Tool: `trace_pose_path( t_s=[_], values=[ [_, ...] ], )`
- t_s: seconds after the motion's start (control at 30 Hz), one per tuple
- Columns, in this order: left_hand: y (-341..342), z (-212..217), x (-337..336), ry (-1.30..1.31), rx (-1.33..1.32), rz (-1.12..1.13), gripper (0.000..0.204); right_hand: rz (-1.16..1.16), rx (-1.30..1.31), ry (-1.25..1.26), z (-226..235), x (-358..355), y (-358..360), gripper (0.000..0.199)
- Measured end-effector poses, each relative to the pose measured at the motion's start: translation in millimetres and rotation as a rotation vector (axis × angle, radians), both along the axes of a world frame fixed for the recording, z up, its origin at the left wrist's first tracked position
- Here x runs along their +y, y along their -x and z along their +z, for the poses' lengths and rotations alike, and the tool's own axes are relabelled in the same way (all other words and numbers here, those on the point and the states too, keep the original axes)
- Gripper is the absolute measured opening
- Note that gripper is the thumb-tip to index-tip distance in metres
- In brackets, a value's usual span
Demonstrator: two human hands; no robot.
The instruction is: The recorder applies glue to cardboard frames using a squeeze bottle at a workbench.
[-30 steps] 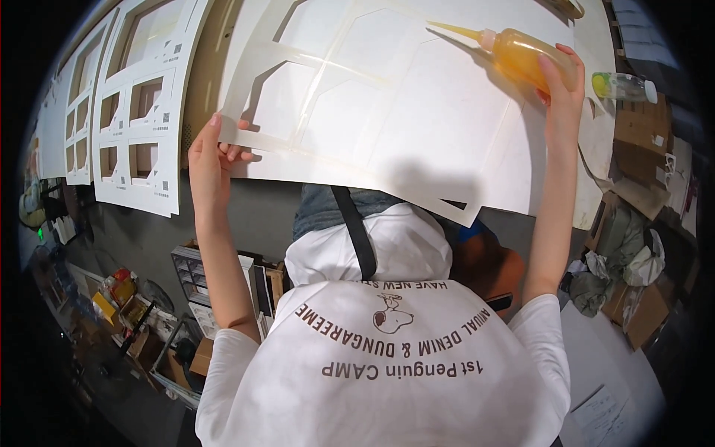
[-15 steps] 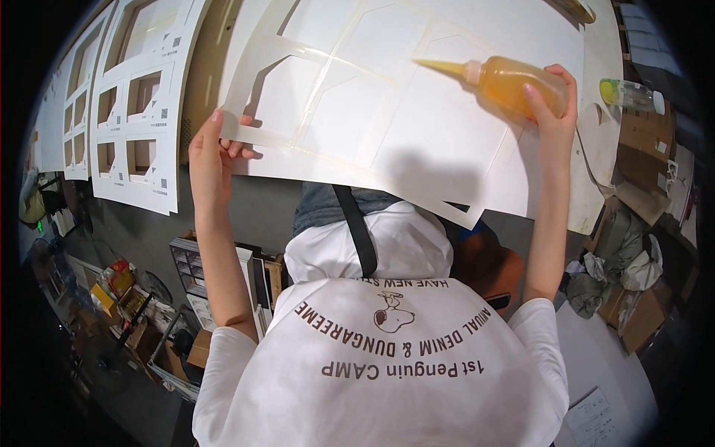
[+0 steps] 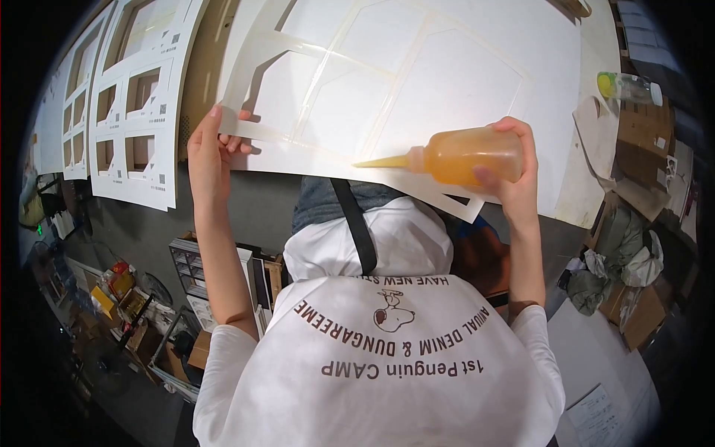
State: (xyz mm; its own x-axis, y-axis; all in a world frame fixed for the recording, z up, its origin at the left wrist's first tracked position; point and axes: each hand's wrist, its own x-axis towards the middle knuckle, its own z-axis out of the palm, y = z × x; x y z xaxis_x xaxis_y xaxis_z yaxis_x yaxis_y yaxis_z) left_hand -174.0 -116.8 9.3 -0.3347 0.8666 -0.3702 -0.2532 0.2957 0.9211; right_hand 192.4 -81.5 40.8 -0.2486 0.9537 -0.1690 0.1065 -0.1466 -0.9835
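My right hand [image 3: 512,160] is wrapped round a soft squeeze bottle [image 3: 469,158] of amber liquid, which looks like glue. The bottle lies on its side in the air, its long yellow nozzle pointing left, the tip close to the near edge of a white cut-out card sheet [image 3: 304,155]. Glossy, wet-looking lines run along the strips between the sheet's openings. At the sheet's near left corner, my left hand [image 3: 216,149] pinches the edge, thumb on one side and fingers curled at the other. The corner is lifted and casts a shadow on the white surface below.
White cards with window cut-outs [image 3: 138,112] stand at the left. A clear bottle with a green end [image 3: 629,88] lies right of the worktable [image 3: 596,160]. Cardboard boxes [image 3: 642,141] and bundled bags [image 3: 633,246] are at the right, cluttered shelves [image 3: 134,313] lower left.
My right hand has brought the bottle nearer to me and to the left, its nozzle tip now by the sheet's near edge. My left hand keeps its hold with hardly any movement.
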Motion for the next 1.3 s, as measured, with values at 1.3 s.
trace_pose_path(
  t_s=[1.3],
  values=[
    [-5.0,8.1,13.1,0.05,0.026,0.174,0.033,-0.423,-0.285,-0.128,16.2,60.1,-152.2,0.036]
  ],
)
